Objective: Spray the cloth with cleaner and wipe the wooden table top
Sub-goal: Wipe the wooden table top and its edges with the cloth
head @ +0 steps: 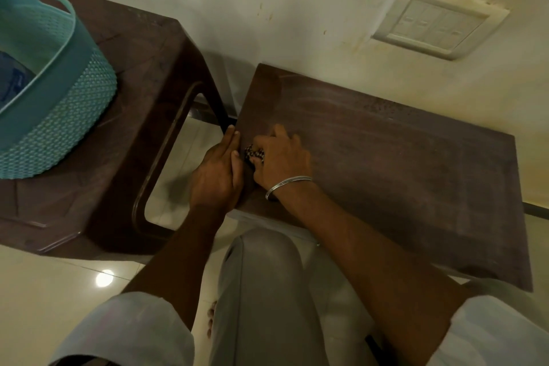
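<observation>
The wooden table top (401,175) is a dark brown board against the wall, with wet droplets near its far edge. A dark patterned cloth (254,154) lies bunched at the board's left edge, mostly hidden. My right hand (280,162), with a silver bangle on the wrist, presses down on the cloth with curled fingers. My left hand (221,171) holds the board's left edge, its fingers straight along the side. No spray bottle is visible.
A brown plastic stool (142,116) stands close to the left of the table and carries a teal woven basket (59,104). A switch plate (439,25) is on the wall behind. My knee (261,276) is just below the board, above a glossy tiled floor.
</observation>
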